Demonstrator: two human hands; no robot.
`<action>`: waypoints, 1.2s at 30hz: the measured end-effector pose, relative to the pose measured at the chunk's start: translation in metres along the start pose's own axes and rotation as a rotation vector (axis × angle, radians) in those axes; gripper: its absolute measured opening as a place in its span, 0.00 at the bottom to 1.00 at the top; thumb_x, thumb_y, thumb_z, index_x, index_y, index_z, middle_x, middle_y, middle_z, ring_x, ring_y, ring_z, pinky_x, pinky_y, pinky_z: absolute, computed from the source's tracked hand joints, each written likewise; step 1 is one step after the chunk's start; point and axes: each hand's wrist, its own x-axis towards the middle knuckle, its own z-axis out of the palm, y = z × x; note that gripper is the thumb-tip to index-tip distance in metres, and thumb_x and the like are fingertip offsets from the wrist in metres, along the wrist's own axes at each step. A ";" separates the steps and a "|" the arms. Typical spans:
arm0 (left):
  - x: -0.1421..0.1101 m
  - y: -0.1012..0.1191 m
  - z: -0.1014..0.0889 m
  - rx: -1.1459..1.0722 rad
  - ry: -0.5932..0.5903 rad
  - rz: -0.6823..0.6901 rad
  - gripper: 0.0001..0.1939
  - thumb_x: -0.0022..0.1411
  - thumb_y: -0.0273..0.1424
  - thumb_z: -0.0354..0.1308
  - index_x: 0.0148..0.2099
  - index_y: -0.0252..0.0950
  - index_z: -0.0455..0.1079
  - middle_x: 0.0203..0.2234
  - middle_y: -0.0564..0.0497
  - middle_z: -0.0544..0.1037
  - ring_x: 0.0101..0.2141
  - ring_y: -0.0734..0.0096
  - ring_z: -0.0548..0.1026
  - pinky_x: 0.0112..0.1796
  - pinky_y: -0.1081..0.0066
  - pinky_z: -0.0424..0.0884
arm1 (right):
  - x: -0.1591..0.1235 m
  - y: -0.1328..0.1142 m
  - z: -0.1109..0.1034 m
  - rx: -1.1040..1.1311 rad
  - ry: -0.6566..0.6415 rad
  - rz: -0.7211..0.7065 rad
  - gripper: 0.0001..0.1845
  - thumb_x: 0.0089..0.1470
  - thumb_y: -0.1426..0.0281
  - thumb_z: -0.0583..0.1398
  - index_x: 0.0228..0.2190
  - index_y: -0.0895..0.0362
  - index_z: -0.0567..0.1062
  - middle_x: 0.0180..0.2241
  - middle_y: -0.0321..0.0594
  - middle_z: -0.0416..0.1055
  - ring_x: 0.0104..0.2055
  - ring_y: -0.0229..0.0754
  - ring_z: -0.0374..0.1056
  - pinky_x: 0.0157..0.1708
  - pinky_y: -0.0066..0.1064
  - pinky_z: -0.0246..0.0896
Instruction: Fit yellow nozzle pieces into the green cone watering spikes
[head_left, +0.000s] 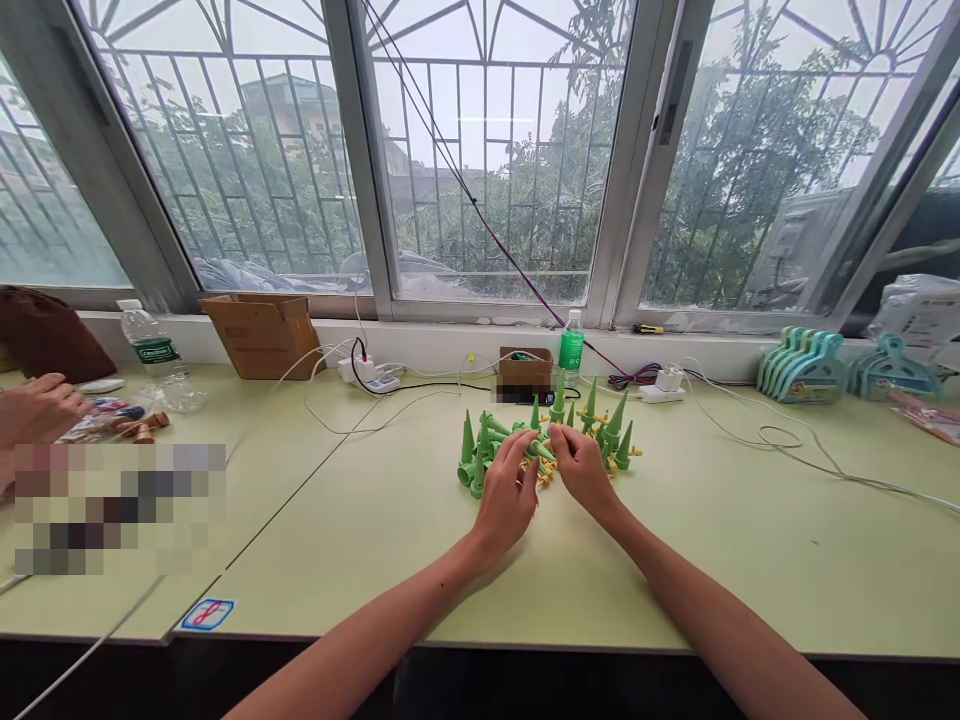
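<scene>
My left hand (pixel 504 502) is closed in a pinch on a green plastic cone-shaped spike (pixel 541 451), which lies slanted between my hands. Thumb and fingers of my right hand (pixel 585 472) are pressed together right by it; whatever they hold is hidden. Around and behind both hands is a cluster of similar green spikes (pixel 468 437), some upright with the point up, others lying on their sides. Small yellow valve-like pieces (pixel 636 452) are among them, some fitted to the spikes on the right.
On the pale green table (pixel 360 540), a small brown box (pixel 525 362) and a bottle with a green label (pixel 571 345) stand behind the spikes. White cables and power strips (pixel 662 393) run along the back. Blue-green hangers (pixel 802 365) stand right. Another person's hand (pixel 37 410) is at left.
</scene>
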 end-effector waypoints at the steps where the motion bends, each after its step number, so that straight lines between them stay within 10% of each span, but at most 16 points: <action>1: 0.000 0.001 0.000 -0.003 0.030 -0.009 0.16 0.67 0.31 0.48 0.57 0.43 0.60 0.51 0.45 0.67 0.21 0.83 0.68 0.20 0.76 0.69 | 0.000 0.000 0.000 0.003 0.014 0.003 0.23 0.64 0.57 0.49 0.20 0.55 0.57 0.18 0.30 0.52 0.21 0.35 0.47 0.22 0.29 0.43; 6: 0.001 0.004 0.000 -0.036 0.128 -0.085 0.11 0.67 0.37 0.50 0.47 0.38 0.61 0.29 0.54 0.70 0.19 0.80 0.68 0.18 0.78 0.64 | -0.001 0.000 -0.002 0.017 0.055 0.022 0.22 0.64 0.57 0.49 0.21 0.54 0.56 0.18 0.29 0.50 0.20 0.34 0.45 0.21 0.28 0.42; 15: 0.002 0.013 -0.003 -0.096 -0.046 -0.226 0.22 0.67 0.46 0.44 0.28 0.36 0.61 0.13 0.59 0.64 0.12 0.78 0.64 0.18 0.77 0.59 | -0.003 -0.004 -0.002 0.004 0.003 -0.047 0.22 0.64 0.57 0.49 0.21 0.54 0.56 0.18 0.29 0.50 0.21 0.34 0.47 0.22 0.28 0.44; 36: 0.002 0.010 -0.005 -0.095 -0.086 -0.208 0.15 0.63 0.43 0.53 0.36 0.36 0.65 0.20 0.56 0.70 0.14 0.77 0.67 0.17 0.76 0.61 | -0.002 0.001 -0.003 -0.010 -0.056 0.000 0.24 0.64 0.55 0.48 0.20 0.55 0.58 0.17 0.30 0.54 0.20 0.34 0.49 0.22 0.28 0.45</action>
